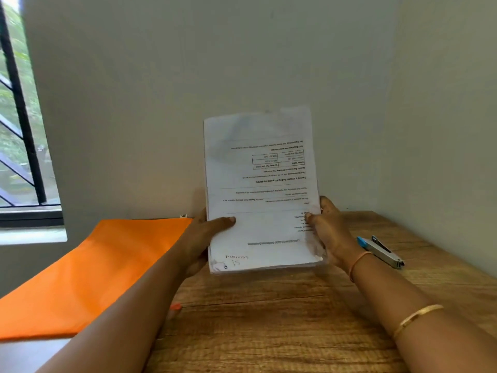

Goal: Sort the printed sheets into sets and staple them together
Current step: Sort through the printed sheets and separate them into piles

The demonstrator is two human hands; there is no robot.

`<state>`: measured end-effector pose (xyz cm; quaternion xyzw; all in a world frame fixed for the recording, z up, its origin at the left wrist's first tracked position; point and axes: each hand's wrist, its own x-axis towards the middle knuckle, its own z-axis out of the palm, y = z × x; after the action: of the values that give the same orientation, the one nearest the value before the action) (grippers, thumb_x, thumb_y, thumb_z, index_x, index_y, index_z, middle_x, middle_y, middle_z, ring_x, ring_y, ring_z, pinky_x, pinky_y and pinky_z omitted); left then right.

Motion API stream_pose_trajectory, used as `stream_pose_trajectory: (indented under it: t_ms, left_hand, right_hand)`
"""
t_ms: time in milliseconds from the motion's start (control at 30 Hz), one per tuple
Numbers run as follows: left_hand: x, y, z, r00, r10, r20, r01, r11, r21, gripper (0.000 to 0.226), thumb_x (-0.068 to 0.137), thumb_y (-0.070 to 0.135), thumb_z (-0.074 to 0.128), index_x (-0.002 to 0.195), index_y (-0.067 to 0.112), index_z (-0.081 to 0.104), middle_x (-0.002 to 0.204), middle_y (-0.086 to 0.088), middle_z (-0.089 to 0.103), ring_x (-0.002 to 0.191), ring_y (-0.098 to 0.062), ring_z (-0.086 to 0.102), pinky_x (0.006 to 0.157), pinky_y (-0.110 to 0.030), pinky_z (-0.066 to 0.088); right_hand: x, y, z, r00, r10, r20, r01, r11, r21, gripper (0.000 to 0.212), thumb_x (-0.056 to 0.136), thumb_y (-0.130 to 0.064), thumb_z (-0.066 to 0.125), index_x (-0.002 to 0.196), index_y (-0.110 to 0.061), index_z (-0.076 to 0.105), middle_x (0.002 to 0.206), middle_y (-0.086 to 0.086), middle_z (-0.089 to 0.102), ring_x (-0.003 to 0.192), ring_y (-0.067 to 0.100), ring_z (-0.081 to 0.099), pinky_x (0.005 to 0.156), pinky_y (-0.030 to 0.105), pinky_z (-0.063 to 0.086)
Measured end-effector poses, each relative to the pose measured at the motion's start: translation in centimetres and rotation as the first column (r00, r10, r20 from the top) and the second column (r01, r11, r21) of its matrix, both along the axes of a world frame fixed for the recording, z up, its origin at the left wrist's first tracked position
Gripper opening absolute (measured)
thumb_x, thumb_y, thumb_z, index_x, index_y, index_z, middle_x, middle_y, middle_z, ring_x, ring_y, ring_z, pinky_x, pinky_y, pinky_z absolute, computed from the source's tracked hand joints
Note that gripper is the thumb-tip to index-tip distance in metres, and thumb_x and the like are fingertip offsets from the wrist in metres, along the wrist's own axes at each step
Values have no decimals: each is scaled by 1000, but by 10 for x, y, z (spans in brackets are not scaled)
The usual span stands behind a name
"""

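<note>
Now my left hand [202,238] and right hand [331,232] both pinch the sheets [259,184] by their side edges; light and floppy, I judge. Stapler [383,252] lies at three o'clock.

Looks like a small home office or study corner. Wooden worktop [269,332] shoved into bare walls, barred window [24,130] beside it, plus a stapler [382,251] and orange folder [88,273].

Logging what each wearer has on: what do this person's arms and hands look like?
Both forearms are bare, with no sleeves in view and no gloves. The right hand has a thin orange thread at its wrist, and a gold bangle sits further up that forearm. Nothing shows on the left hand or arm.
</note>
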<state>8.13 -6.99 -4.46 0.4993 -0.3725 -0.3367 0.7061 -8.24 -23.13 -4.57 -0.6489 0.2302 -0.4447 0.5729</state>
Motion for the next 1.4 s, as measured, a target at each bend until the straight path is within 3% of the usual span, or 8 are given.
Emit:
stream_pose_trajectory:
  t_ms: [233, 400, 633, 733, 900, 1000, 1133, 1400]
  left_hand:
    - [3, 2, 3, 995, -7, -101, 15, 996, 85, 25, 91, 2, 53, 115, 6, 57, 100, -12, 69, 85, -26, 67, 63, -32, 60]
    - [2, -4, 1, 983, 154, -97, -156, 988, -16, 32, 92, 0, 52, 124, 5, 52, 114, -13, 63, 87, -21, 64, 62, -26, 57]
    - [-6, -17, -4, 947, 306, -96, -319, 925, -205, 47, 95, 3, 51, 139, 15, 41, 129, -6, 58, 107, -21, 60, 77, -36, 55]
    - [-20, -22, -8, 969, 239, -58, -246, 938, -246, 48, 94, 1, 51, 138, 17, 41, 129, -5, 59, 114, -23, 58, 93, -46, 50]
    - [-16, -22, 2, 948, 264, -176, -300, 927, -225, 41, 87, -6, 55, 120, 18, 46, 114, -3, 61, 109, -25, 59, 91, -45, 51]
    - [4, -11, 4, 907, 333, -256, -393, 888, -237, 36, 85, -8, 57, 113, 13, 50, 112, -8, 61, 107, -27, 60, 83, -40, 55]
    - [24, 1, 3, 867, 380, -322, -451, 873, -186, 40, 80, -6, 66, 115, 6, 51, 111, -15, 62, 95, -27, 64, 65, -35, 60]
    - [35, 5, 0, 788, 520, 330, -532, 844, -59, 47, 72, 11, 79, 109, 11, 49, 113, -13, 62, 95, -27, 62, 78, -40, 54]
  right_hand:
    - [-4, -3, 5, 978, 18, -210, 9, 992, 122, 21, 94, -9, 53, 115, -10, 51, 107, 11, 63, 83, 22, 62, 64, 29, 52]
    - [-10, 3, 11, 978, 187, 88, -205, 832, 516, 30, 92, -36, 55, 100, -8, 58, 81, 10, 62, 64, 19, 59, 46, 23, 51]
    - [14, 41, 13, 881, 450, 147, -453, 710, 539, 37, 92, -33, 54, 117, -5, 54, 102, 17, 66, 86, 28, 66, 66, 36, 58]
    - [26, 51, 9, 918, 358, 171, -393, 754, 526, 21, 95, -12, 50, 114, -5, 55, 95, 13, 65, 83, 25, 63, 58, 33, 58]
    - [17, 24, 11, 984, 156, 85, -177, 891, 417, 26, 95, 7, 39, 104, -11, 55, 103, 11, 63, 93, 28, 59, 70, 41, 53]
    - [3, 5, 12, 993, -48, -107, 67, 980, 189, 31, 94, 6, 40, 118, -10, 52, 109, 13, 61, 90, 30, 59, 65, 37, 51]
    - [-12, -7, 15, 970, -195, -147, 192, 981, -37, 27, 94, 3, 39, 103, -19, 51, 94, 4, 58, 77, 19, 56, 68, 30, 49]
    - [-23, -21, 16, 961, -240, 135, 260, 952, -163, 38, 94, 3, 41, 121, -20, 54, 109, 1, 60, 96, 17, 57, 87, 30, 46]
